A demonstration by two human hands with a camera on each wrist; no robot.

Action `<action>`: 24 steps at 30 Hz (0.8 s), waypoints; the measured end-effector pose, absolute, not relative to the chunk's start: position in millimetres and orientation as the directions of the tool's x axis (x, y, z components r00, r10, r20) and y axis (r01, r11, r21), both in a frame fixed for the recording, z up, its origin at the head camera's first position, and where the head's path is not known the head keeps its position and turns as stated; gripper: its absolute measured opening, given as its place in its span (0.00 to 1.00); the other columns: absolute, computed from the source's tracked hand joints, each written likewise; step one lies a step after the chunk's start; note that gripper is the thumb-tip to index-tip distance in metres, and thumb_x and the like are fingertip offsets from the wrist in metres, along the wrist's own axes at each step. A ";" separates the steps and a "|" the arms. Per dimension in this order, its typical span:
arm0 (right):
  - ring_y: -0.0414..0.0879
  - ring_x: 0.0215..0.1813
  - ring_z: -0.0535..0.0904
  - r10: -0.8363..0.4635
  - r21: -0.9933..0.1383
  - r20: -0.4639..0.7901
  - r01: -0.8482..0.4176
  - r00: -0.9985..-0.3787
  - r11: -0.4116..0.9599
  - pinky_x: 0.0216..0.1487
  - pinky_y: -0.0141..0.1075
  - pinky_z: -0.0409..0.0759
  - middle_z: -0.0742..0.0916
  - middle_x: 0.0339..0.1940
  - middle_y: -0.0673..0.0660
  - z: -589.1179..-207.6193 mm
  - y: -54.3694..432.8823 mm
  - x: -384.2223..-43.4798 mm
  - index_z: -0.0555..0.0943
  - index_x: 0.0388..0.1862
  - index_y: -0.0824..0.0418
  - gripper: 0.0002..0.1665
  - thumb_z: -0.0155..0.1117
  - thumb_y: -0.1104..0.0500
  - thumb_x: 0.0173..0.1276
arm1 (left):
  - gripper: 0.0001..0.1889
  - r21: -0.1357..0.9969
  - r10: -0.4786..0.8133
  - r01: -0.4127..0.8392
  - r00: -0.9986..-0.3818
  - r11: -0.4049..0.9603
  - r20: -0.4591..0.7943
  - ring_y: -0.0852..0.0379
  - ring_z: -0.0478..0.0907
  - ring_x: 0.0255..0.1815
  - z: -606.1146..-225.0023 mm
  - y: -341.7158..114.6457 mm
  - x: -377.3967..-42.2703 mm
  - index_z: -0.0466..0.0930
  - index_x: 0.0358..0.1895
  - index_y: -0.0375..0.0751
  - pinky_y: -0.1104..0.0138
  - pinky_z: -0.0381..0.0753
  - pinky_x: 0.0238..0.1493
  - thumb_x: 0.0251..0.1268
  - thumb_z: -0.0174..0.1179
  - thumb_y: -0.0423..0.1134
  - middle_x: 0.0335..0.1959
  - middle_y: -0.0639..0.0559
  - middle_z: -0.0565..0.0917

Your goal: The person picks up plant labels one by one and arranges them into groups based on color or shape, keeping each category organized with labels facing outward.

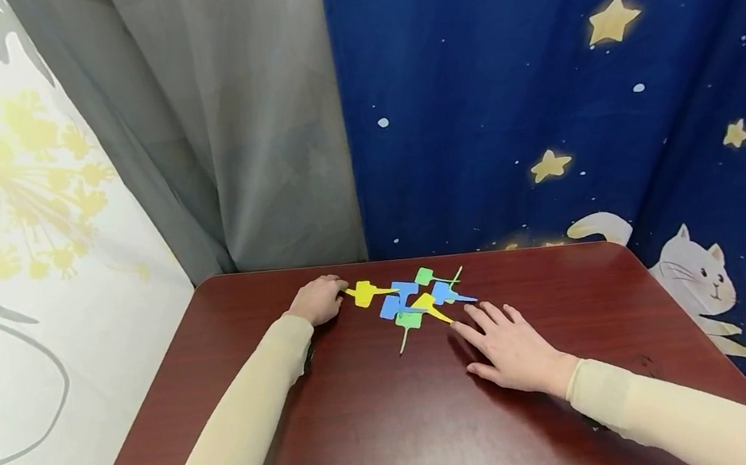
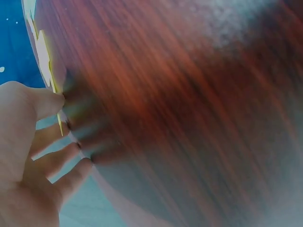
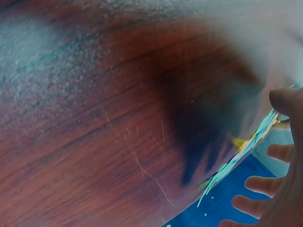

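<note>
Near the far table edge, my left hand (image 1: 318,300) pinches the narrow tip of a yellow T-shaped plant label (image 1: 364,293) between thumb and fingers. In the left wrist view, that yellow label (image 2: 45,59) passes behind the thumb, its point showing below. Right of it lies a loose cluster of blue labels (image 1: 391,308), green labels (image 1: 410,320) and another yellow label (image 1: 424,303), some overlapping. My right hand (image 1: 515,348) is spread palm down at the cluster's right, its index fingertip right at the second yellow label's pointed end.
The brown wooden table (image 1: 361,443) has rounded far corners. Behind it hang a grey curtain (image 1: 269,119) and a blue star-patterned curtain (image 1: 467,90). A white patterned cloth (image 1: 10,319) hangs along the left side.
</note>
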State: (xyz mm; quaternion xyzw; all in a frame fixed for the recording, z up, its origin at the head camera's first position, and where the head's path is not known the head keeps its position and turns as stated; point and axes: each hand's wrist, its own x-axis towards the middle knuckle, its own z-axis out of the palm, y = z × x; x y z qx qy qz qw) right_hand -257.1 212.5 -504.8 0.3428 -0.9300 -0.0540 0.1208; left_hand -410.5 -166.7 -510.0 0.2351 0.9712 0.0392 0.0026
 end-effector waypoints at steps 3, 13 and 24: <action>0.63 0.70 0.67 -0.665 0.185 0.185 -0.639 -0.724 0.747 0.63 0.65 0.68 0.72 0.73 0.62 -505.8 210.9 -256.2 0.68 0.77 0.50 0.46 0.65 0.32 0.65 | 0.17 0.074 0.481 0.482 -0.876 0.873 0.035 0.45 0.78 0.59 -509.1 -167.7 -411.1 0.83 0.61 0.43 0.52 0.80 0.58 0.72 0.59 0.35 0.59 0.44 0.81; 0.63 0.69 0.68 -0.689 0.194 0.204 -0.661 -0.696 0.725 0.62 0.65 0.69 0.73 0.72 0.64 -509.2 209.1 -257.3 0.70 0.76 0.51 0.45 0.67 0.34 0.64 | 0.05 0.044 0.557 0.562 -0.825 0.826 0.092 0.55 0.75 0.30 -503.4 -168.7 -410.4 0.83 0.33 0.45 0.62 0.81 0.36 0.67 0.64 0.32 0.31 0.52 0.77; 0.63 0.70 0.67 -0.683 0.184 0.173 -0.658 -0.710 0.731 0.63 0.65 0.68 0.72 0.73 0.63 -502.6 210.7 -258.4 0.68 0.77 0.50 0.46 0.66 0.33 0.65 | 0.09 0.045 0.582 0.589 -0.805 0.807 0.115 0.56 0.74 0.27 -492.4 -169.2 -406.5 0.84 0.28 0.45 0.63 0.80 0.34 0.68 0.62 0.31 0.27 0.53 0.79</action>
